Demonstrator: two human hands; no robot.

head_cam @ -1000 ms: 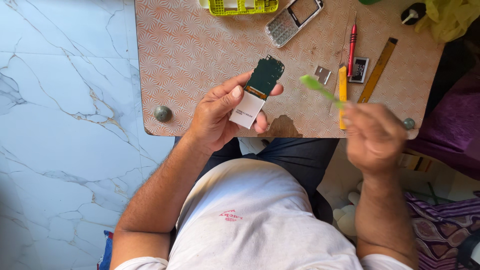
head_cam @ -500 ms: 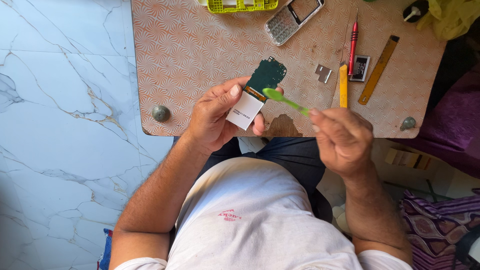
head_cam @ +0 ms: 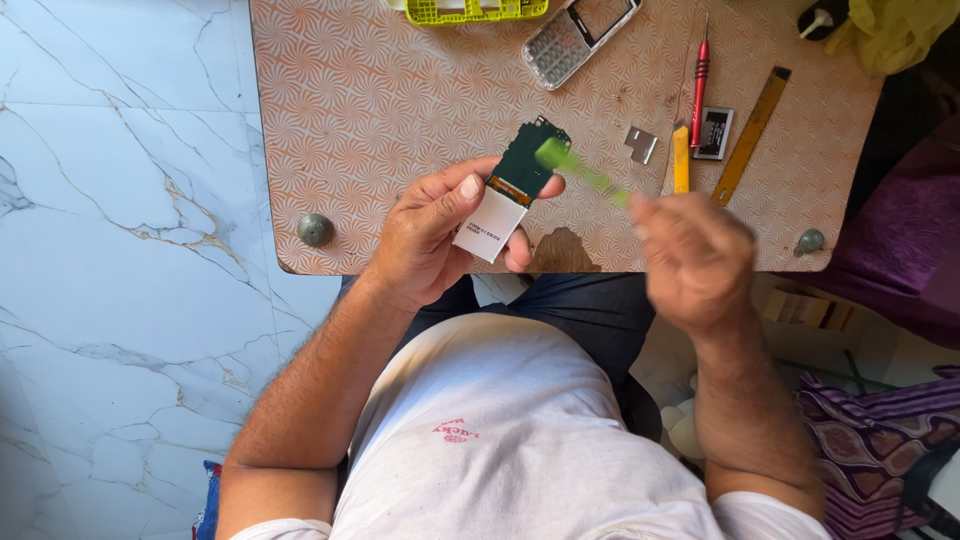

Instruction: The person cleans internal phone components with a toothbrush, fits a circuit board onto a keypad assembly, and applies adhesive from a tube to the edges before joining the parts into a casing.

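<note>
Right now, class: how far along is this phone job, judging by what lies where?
Done: keypad front cover and yellow frame lie removed on the table. In hand: left hand holds the circuit board; right hand brings a green tool to it. Left: everything remains unassembled.

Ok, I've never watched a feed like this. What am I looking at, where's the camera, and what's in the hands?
There is no machine: the one camera sits on a person's head and looks down at their lap and a small patterned table. The left hand holds a phone circuit board with a white panel. The right hand, blurred, holds a thin green tool whose tip is at the board. On the table lie a phone keypad cover, a yellow-green phone frame, a red screwdriver, a yellow tool and a ruler.
</note>
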